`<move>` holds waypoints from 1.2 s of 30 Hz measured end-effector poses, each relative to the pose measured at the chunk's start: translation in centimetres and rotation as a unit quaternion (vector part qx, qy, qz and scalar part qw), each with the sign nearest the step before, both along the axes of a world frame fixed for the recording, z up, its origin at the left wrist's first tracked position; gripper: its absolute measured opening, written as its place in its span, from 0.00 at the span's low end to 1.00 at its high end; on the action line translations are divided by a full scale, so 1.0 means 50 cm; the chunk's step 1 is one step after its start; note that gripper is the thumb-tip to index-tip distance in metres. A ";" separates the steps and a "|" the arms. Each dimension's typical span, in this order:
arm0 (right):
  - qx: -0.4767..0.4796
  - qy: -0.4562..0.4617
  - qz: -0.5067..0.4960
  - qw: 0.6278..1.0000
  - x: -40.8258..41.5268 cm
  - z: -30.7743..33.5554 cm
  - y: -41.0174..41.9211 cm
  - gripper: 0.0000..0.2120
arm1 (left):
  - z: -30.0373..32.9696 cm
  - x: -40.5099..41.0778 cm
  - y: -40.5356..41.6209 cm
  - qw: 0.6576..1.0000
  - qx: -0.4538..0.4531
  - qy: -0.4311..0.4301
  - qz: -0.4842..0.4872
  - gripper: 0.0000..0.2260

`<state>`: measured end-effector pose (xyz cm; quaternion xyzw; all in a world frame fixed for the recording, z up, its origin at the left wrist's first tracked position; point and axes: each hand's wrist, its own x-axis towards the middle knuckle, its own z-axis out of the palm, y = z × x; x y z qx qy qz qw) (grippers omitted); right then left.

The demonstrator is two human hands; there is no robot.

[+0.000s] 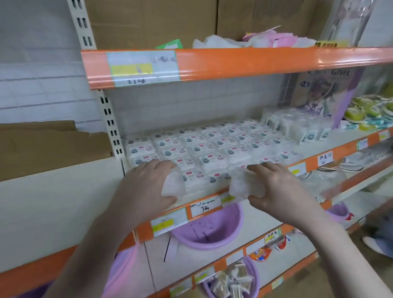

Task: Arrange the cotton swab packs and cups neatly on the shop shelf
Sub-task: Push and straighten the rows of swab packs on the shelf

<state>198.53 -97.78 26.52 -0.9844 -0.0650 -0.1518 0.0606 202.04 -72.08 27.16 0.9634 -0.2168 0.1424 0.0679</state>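
Observation:
Rows of flat white cotton swab packs [204, 147] cover the middle shelf [339, 150], whose front edge is orange. My left hand [144, 187] grips a clear pack [172, 184] at the shelf's front edge. My right hand [277, 186] grips another clear pack [243, 187] just to the right of it. Taller clear swab cups [293, 126] stand in a group at the back right of the same shelf.
A purple basin [210, 226] sits on the shelf below, and another purple basin [232, 283] lower down holds wooden swab packs. Glass jars [325, 177] stand at the right. Cardboard boxes [152, 14] fill the top shelf. A cardboard sheet [44, 146] lies to the left.

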 end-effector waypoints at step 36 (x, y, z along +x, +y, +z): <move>0.062 0.225 0.374 0.898 0.482 0.024 -0.099 0.26 | -0.016 0.026 -0.205 0.938 -0.035 0.022 0.344 0.30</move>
